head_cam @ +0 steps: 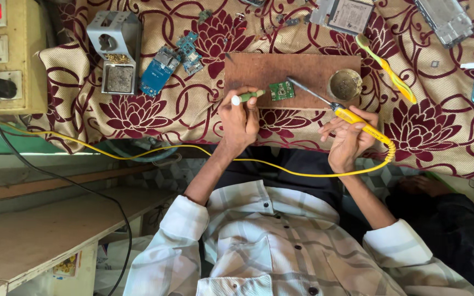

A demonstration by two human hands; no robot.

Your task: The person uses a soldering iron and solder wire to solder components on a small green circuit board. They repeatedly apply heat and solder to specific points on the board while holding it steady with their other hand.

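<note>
The green board (282,90) lies loose on the wooden block (270,71), with the iron (336,107) gripped in the closed right hand (349,140) and its tip brought down at the board's right edge, while a green-handled tool (248,97) is pinched in the left hand (240,120) at the board's left edge. Since nothing clamps the board (only the tool steadies it), it could be pushed sideways by the tip and a joint smeared or bridged. The yellow cord (193,148), draped across the lap, could be snagged by a forearm and the hot tip dragged onto the patterned cloth (138,115).
</note>
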